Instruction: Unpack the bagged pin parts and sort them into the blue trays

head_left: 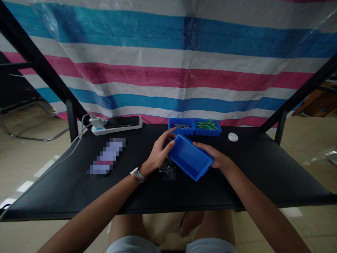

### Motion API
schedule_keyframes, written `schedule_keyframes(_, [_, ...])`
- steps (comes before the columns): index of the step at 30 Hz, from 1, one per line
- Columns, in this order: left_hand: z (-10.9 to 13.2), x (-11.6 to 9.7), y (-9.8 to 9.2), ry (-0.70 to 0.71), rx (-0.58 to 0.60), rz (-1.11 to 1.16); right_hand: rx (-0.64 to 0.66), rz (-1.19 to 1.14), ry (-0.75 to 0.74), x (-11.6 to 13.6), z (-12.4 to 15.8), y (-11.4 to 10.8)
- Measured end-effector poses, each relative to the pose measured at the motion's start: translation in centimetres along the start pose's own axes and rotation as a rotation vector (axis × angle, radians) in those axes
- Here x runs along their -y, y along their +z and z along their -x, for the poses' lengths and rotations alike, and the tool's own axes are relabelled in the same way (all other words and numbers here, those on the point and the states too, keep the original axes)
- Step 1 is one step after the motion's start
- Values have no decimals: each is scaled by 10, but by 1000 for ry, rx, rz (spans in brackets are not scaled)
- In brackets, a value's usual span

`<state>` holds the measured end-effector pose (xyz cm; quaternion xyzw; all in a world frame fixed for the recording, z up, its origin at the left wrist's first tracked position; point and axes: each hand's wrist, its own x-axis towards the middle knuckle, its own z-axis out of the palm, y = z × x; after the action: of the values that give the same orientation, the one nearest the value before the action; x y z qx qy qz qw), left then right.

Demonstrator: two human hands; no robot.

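An empty blue plastic bin (190, 154) is tilted above the black table, its open side facing me. My right hand (214, 155) grips its right side, thumb along the upper edge and fingers mostly hidden behind. At the bin's left end, my left hand (160, 149) has its thumb at the rim and other fingers reaching behind the corner. Under the hands lies a small clear plastic bag (169, 173) with thin pieces in it, partly covered. Behind stand a blue bin of metal screws or nails (182, 126) and another bin holding green plastic pieces (207, 125).
A white power strip (117, 130) with a plugged-in charger bears a dark phone (121, 122). A pixelated flat object (107, 158) lies at left. A white oval object (233, 137) sits at right. Striped sheeting (168, 73) hangs behind the black table (79, 189).
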<state>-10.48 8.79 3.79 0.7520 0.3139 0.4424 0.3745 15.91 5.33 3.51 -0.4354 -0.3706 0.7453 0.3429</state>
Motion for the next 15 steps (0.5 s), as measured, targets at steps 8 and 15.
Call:
schedule_keyframes(8, [-13,17,-18,-139,-103,-44,233,-108,10,4,7,10])
schedule_keyframes(15, [-23,26,-39,-320,-197,113,60,-172,-240,-5,0,24])
